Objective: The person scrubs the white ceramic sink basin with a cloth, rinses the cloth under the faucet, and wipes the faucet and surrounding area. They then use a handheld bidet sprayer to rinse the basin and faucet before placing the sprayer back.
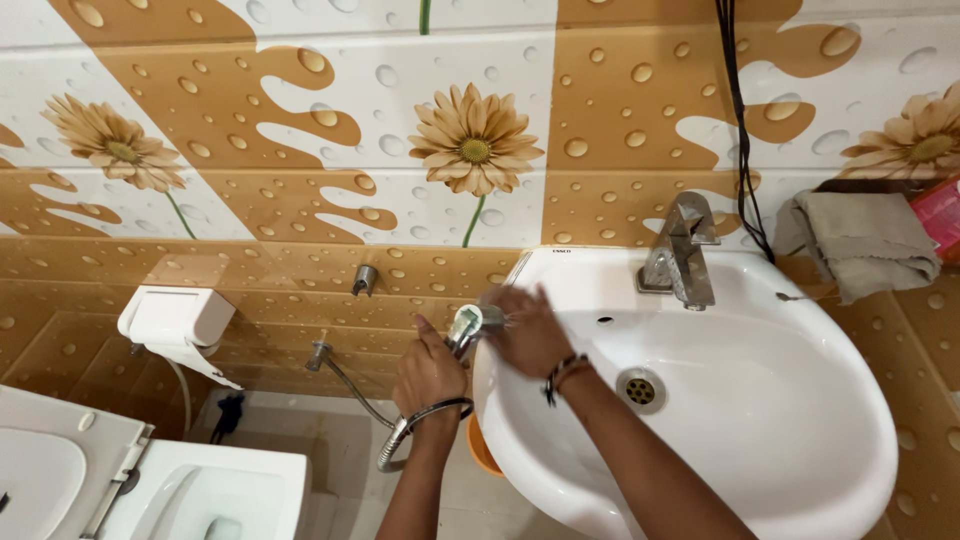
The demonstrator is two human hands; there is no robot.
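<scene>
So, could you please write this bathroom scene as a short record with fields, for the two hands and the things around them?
left hand: the left hand grips the handle of a metal spray head, held at the sink's left rim
right hand: the right hand is on the spray head's nozzle end; blurred
hose: a metal hose loops under the left wrist
sink: white sink with a metal tap
wall: flower-patterned tiles
other: grey cloth to the right; toilet at lower left
</scene>
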